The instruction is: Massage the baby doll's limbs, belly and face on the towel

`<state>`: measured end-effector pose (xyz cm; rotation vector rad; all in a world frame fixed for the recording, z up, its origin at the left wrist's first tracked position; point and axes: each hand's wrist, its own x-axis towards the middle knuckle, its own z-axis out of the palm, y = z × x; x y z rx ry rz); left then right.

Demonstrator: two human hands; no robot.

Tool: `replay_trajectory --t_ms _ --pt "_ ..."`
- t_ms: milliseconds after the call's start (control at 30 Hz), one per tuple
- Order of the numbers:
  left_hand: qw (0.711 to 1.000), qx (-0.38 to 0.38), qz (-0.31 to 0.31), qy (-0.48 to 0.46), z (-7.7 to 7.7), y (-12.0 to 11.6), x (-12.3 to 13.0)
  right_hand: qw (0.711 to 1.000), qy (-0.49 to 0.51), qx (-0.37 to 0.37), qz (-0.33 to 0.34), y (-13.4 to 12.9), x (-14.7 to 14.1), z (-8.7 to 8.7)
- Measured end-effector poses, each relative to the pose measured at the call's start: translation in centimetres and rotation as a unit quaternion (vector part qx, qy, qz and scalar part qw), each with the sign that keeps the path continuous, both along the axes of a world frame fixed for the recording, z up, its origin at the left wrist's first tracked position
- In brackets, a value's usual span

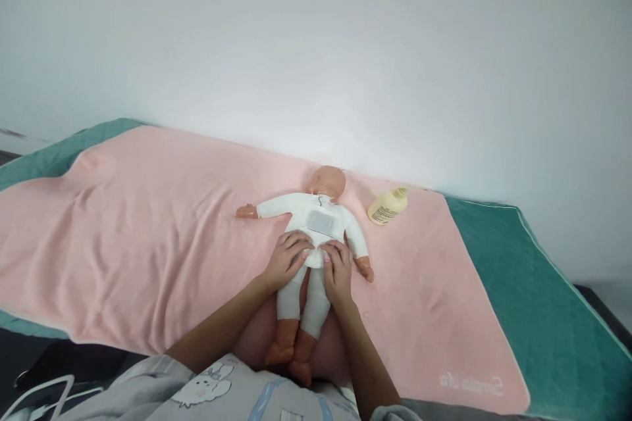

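Note:
A baby doll (320, 222) in a white cloth suit lies on a pink blanket (415, 316), head toward the wall and bare feet toward me. On its back or front, I cannot tell which, sits a grey rectangular panel. My left hand (289, 258) rests on the doll's waist at the left side, fingers spread over the white cloth. At the right side of the waist lies my right hand (338, 270), its fingers also apart and bent slightly inward. Both thumbs are near the middle of the doll's lower body.
A pale yellow pump bottle (388, 206) stands or leans on the blanket right of the doll's head. Green quilted cloth (533, 289) shows under the blanket at both sides. A white wall (316, 52) rises behind. White tubing (54, 391) is at the lower left.

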<state>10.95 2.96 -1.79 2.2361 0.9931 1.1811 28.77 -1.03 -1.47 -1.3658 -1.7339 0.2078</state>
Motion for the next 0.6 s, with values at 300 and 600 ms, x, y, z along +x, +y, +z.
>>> replay_trajectory --t_ms 300,600 --pt "0.999 -0.032 -0.007 0.012 0.13 0.75 0.24 1.0 -0.008 -0.028 0.002 0.38 -0.03 0.07" --pt "1.0 0.01 -0.012 0.026 -0.09 0.26 -0.06 0.999 -0.029 0.011 -0.022 -0.2 0.16 -0.79"
